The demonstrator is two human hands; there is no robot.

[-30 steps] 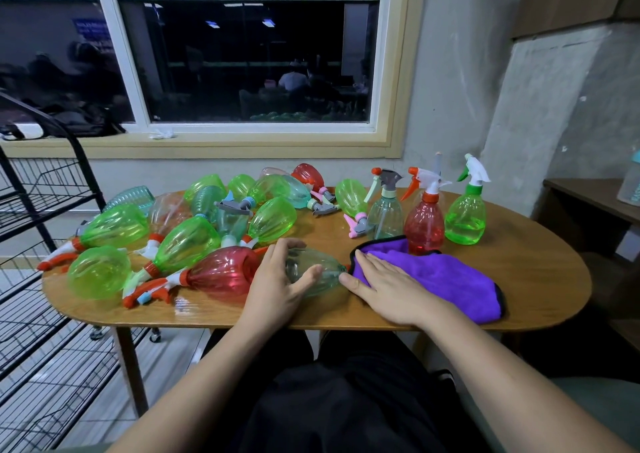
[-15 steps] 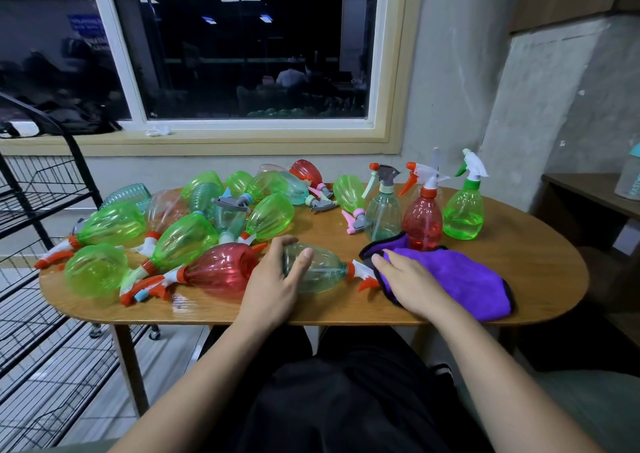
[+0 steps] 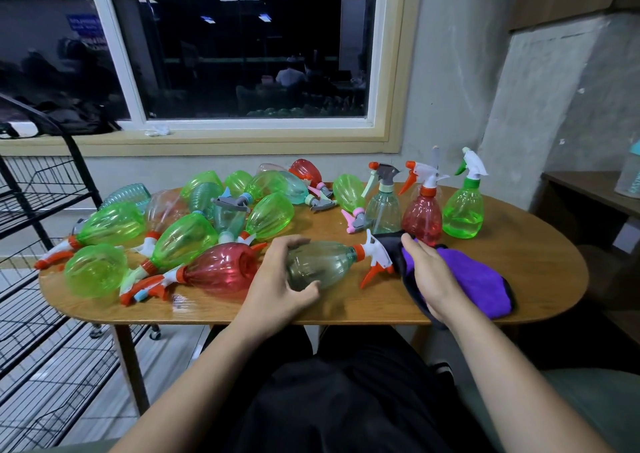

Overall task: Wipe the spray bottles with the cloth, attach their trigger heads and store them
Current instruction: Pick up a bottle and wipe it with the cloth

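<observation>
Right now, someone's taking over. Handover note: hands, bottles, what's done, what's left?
Left hand grips the grey bottle, which lies on the table with its head on.
Right hand holds the cloth next to that bottle's head.
Three upright bottles stand back right, heads on; likely finished, not stored.
The pile of lying bottles is on the left.
Left to do: wipe the held bottle, work through the pile, store everything. The rack stands at left.

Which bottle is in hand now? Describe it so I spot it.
On the oval wooden table, look at the near edge. The bottle lying in the left hand is smoky clear, unlike its red neighbour, its white trigger head pointing at the purple cloth.
</observation>
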